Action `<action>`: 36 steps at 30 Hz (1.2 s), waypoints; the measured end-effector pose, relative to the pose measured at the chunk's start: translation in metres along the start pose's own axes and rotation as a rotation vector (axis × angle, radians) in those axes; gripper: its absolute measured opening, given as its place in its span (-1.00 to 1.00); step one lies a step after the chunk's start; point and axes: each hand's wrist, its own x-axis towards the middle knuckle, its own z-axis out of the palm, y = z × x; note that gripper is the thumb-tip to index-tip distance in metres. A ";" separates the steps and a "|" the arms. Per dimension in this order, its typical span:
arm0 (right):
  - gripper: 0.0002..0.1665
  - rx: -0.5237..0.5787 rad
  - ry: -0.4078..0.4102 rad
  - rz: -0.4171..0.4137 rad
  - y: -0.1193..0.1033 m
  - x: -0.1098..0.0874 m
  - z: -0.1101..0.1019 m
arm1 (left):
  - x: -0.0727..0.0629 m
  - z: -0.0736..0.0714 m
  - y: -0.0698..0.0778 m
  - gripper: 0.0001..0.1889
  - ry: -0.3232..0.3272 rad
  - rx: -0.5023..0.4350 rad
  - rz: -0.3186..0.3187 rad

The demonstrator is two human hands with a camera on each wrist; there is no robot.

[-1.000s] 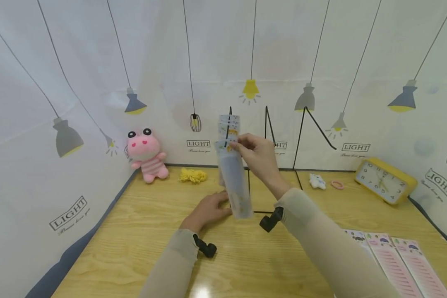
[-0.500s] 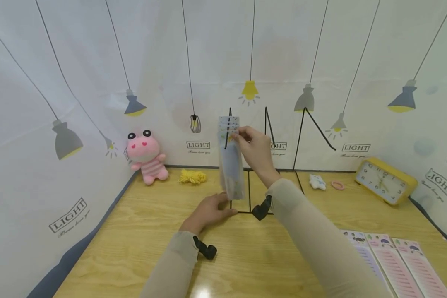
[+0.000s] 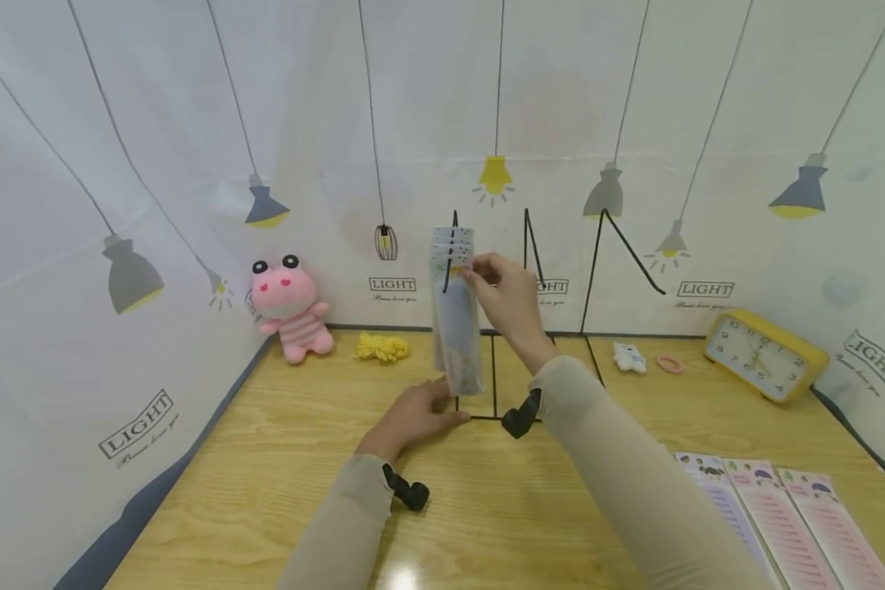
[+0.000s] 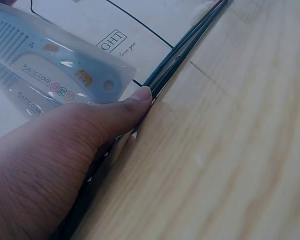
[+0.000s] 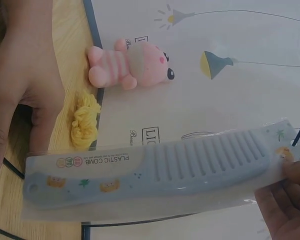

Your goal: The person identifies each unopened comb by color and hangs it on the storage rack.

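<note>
A packaged blue plastic comb [image 5: 205, 165] hangs at the front of several similar packs on the left hook of a black wire display rack [image 3: 593, 270]. My right hand [image 3: 512, 299] pinches the upper right edge of this pack near the hook, thumb in front. The pack hangs nearly upright, and its clear sleeve shows in the left wrist view as well. My left hand [image 3: 413, 418] holds the rack's base at the tabletop, its thumb [image 4: 135, 102] lying along the black rods. The other fingers are partly hidden.
A pink plush toy [image 3: 295, 311] and yellow yarn [image 3: 381, 347] sit back left. At the right stand a white figurine [image 3: 628, 358], a pink ring [image 3: 669, 365] and a yellow clock [image 3: 765, 356]. Pink and purple packs [image 3: 774, 508] lie front right.
My right hand has moved the front comb pack up and back, so it now hangs straighter against the others on the hook. My left hand has stayed at the rack's base.
</note>
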 end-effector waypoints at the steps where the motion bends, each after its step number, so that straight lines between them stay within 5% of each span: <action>1: -0.79 0.000 -0.007 0.006 0.001 -0.001 0.000 | 0.000 0.000 0.000 -0.38 0.002 0.001 0.004; 9: -0.73 0.000 -0.104 0.100 0.018 -0.020 0.002 | 0.000 0.000 0.001 -0.38 0.006 0.008 0.013; 15: -0.73 0.045 -0.063 0.093 0.028 -0.026 0.009 | 0.002 0.004 -0.001 -0.29 0.021 0.078 -0.020; 24: -0.75 0.038 0.008 0.122 0.030 -0.017 0.019 | 0.003 0.007 0.001 -0.20 0.017 0.114 -0.088; 36: -0.75 0.029 0.036 0.124 0.037 0.007 0.028 | 0.005 0.005 0.002 -0.16 0.025 0.143 -0.083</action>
